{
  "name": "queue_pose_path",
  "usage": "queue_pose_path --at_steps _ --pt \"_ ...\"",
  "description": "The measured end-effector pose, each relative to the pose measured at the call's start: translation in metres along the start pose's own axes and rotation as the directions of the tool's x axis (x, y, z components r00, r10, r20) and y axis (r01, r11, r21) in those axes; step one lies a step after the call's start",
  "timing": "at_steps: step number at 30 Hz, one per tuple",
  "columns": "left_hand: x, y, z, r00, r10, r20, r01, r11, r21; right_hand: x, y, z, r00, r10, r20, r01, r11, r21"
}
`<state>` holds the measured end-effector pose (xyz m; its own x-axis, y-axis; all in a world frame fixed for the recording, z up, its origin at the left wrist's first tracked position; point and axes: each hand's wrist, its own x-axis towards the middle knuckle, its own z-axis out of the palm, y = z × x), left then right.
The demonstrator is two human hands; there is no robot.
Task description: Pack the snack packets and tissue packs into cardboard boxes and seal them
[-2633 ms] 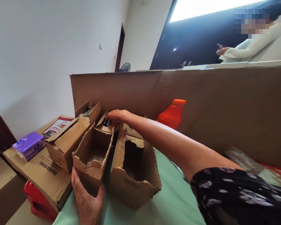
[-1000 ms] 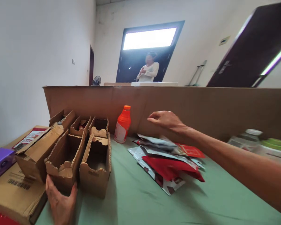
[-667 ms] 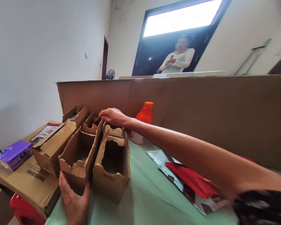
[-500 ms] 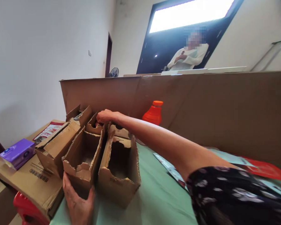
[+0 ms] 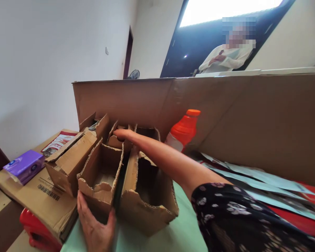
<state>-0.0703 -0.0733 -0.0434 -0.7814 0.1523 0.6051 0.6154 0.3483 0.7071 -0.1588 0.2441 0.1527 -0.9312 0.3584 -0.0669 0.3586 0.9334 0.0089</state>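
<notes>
In the head view, my left hand [image 5: 96, 224] grips the near end of an open-topped cardboard box [image 5: 105, 168], fingers at its left corner and thumb at its right. My right arm reaches across a second open cardboard box [image 5: 149, 189]. My right hand [image 5: 124, 134] dips into a small cardboard compartment [image 5: 114, 140] behind the first box. Its fingers are hidden below the rim, so what they hold, if anything, does not show. Inside the first box the bare floor is visible; the second is dark inside.
A closed carton [image 5: 70, 157], purple tissue pack [image 5: 23, 166] and red-white packet [image 5: 59, 141] lie left. An orange-capped bottle [image 5: 185, 127] leans by the cardboard wall [image 5: 225, 115]. Flat packets [image 5: 252, 175] lie right. A red plastic object [image 5: 36, 227] is lower left. A person [image 5: 228, 56] is beyond.
The view has shifted, moving most things rightward in the picture. My right hand has sunk lower into the rear compartment. The second box and the bottle look more tilted. My left hand keeps its place.
</notes>
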Motion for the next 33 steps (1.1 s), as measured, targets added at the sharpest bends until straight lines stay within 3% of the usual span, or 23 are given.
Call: queue_pose_path --at_steps 3,6,9,12,18,21,24,26,28,31,33 --pt "0.001 -0.003 0.001 1.000 0.020 -0.011 -0.020 1.000 0.004 -0.009 0.006 -0.028 0.996 0.083 -0.030 -0.080 0.991 0.111" --pt "0.004 -0.005 0.003 1.000 0.026 -0.010 -0.026 1.000 -0.004 -0.035 0.022 -0.062 0.980 0.134 -0.149 -0.091 0.961 0.262" --pt "0.010 -0.005 0.002 0.999 0.033 0.010 -0.033 0.999 -0.034 -0.086 0.047 -0.085 0.940 0.175 -0.291 -0.045 0.913 0.405" --pt "0.016 -0.003 0.001 0.999 0.028 0.034 -0.025 0.997 -0.071 -0.156 0.081 -0.093 0.881 0.262 -0.394 -0.042 0.873 0.486" --pt "0.025 0.002 0.000 0.994 0.089 0.060 -0.081 0.988 -0.128 -0.300 0.148 -0.072 0.762 0.498 -0.414 -0.245 0.813 0.528" --pt "0.029 0.005 -0.001 0.988 0.146 0.042 -0.139 0.980 -0.140 -0.351 0.172 -0.043 0.689 0.644 -0.332 -0.444 0.738 0.508" --pt "0.030 0.009 -0.006 0.982 0.190 0.017 -0.186 0.972 -0.146 -0.383 0.180 -0.010 0.640 0.741 -0.202 -0.602 0.647 0.467" --pt "0.027 0.013 -0.014 0.979 0.203 0.001 -0.201 0.972 -0.120 -0.397 0.174 0.012 0.657 0.742 -0.132 -0.627 0.636 0.451" --pt "0.022 0.020 -0.026 0.975 0.219 -0.031 -0.221 0.973 -0.071 -0.407 0.162 0.034 0.710 0.698 -0.095 -0.594 0.665 0.452" --pt "0.023 0.033 -0.049 0.959 0.252 -0.126 -0.251 0.968 0.027 -0.417 0.148 0.074 0.816 0.574 -0.066 -0.480 0.737 0.475" --pt "0.037 0.042 -0.064 0.943 0.273 -0.193 -0.258 0.961 0.097 -0.419 0.147 0.105 0.916 0.398 -0.056 -0.311 0.790 0.528"
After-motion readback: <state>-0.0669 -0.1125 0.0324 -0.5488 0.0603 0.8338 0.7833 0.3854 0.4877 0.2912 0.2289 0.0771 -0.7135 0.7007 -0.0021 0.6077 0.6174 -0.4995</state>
